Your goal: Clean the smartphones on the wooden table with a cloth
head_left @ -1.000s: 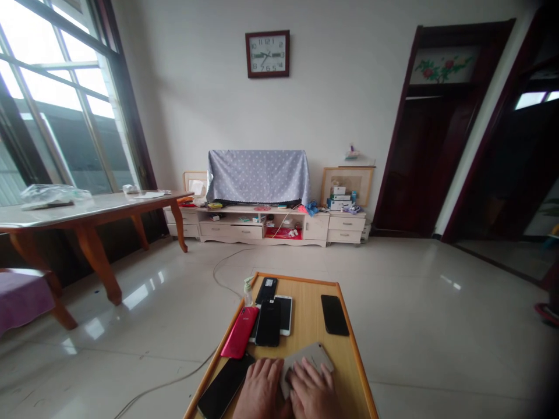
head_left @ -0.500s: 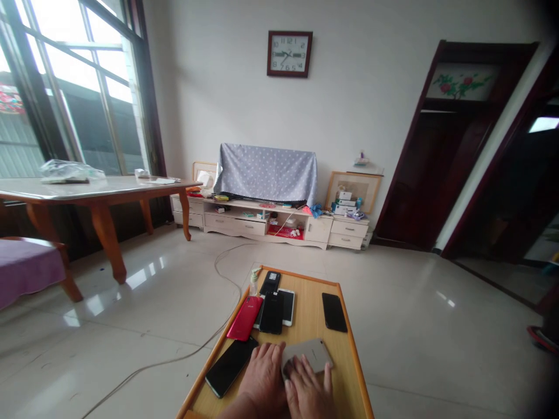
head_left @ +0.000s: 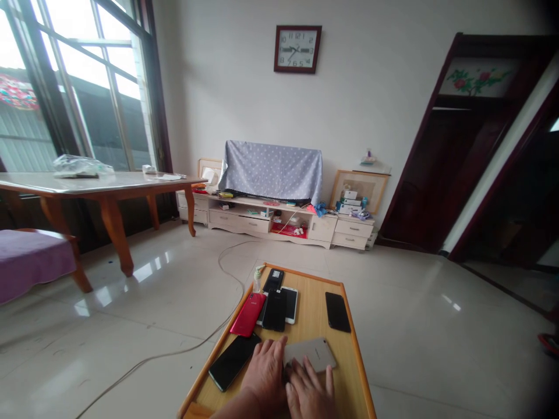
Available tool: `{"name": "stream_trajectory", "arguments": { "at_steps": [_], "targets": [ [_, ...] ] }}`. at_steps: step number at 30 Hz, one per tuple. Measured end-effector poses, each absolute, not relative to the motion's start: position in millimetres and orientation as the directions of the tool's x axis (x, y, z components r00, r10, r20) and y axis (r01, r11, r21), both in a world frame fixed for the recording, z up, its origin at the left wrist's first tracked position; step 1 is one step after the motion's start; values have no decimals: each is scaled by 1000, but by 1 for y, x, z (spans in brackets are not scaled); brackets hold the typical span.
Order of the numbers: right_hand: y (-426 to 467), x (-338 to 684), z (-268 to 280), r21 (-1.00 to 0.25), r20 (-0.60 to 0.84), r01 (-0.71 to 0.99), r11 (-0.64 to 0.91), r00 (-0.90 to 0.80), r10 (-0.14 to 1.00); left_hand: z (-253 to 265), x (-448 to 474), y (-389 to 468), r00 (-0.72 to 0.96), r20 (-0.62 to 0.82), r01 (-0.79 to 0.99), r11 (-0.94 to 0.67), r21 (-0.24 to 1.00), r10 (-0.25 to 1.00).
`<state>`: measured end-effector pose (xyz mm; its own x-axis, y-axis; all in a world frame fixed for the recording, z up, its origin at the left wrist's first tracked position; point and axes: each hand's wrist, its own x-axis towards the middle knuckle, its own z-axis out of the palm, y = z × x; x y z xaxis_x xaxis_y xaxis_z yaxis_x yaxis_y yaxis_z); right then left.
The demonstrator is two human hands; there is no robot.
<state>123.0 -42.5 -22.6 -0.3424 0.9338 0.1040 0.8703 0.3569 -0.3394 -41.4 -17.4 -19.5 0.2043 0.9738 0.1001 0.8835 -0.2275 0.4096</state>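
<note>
A silver smartphone (head_left: 312, 354) lies back up near the front of a small wooden table (head_left: 305, 291). My left hand (head_left: 265, 372) is closed at its left end, the fingers bent together and the thumb hidden. My right hand (head_left: 309, 391) rests on its near side with the fingers spread out flat. Under the right fingertips is a small dark patch that I cannot make out. Left of my hands lies a black smartphone (head_left: 233, 362), screen up. Beyond it are a red smartphone (head_left: 248, 314) and another black smartphone (head_left: 274, 311), which partly covers a white smartphone (head_left: 291, 305).
A further black phone (head_left: 273, 280) and a clear pump bottle (head_left: 257, 280) stand at the table's far left corner. One dark phone (head_left: 338, 311) lies by the right edge. A cable (head_left: 183, 352) runs across the floor on the left, before a larger table (head_left: 100, 181).
The view has shifted slightly, so the room appears further right. My right fingers have slid a little along the silver smartphone, baring more of its back. My left hand stays at its end.
</note>
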Motion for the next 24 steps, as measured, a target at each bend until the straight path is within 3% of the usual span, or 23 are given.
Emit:
{"name": "stream_trajectory", "arguments": {
  "at_steps": [6,16,24],
  "targets": [
    [-28,107,-10,-344,167,877,336,-295,941,-12,-40,-21,231,82,890,-245,384,970],
    [-40,121,-32,-352,115,879,321,-300,947,-15,-37,-19,200,100,889,-223,399,975],
    [-11,128,-6,-276,170,947,166,-122,978,3,-30,-24,192,143,878,-235,417,971]
  ]
}}
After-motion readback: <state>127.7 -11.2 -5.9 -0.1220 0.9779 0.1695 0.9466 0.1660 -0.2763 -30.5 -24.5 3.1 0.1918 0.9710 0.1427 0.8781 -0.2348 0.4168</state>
